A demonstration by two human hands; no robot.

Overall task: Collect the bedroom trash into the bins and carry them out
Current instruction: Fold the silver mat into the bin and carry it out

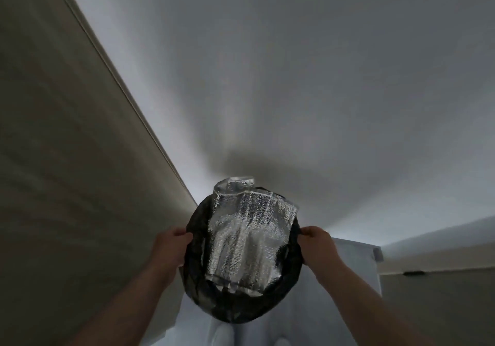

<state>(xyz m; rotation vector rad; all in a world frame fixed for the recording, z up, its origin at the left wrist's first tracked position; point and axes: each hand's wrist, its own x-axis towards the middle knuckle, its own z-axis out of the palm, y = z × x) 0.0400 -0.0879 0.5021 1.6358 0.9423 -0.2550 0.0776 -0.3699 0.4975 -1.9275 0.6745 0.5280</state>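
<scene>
A round bin lined with a black bag (242, 306) is held in front of me, low in the head view. My left hand (171, 246) grips the bag's rim on the left side. On the right side my right hand (317, 243) pinches the rim. A crinkled silver foil bag (249, 241) stands inside the bin and sticks out above its far rim. The bin's bottom is hidden.
A pale grey floor (321, 77) fills most of the view. A beige wall with a skirting board (112, 77) runs diagonally along the left. White furniture (356, 270) stands just behind the bin at lower right, with another beige wall (442, 300) beyond.
</scene>
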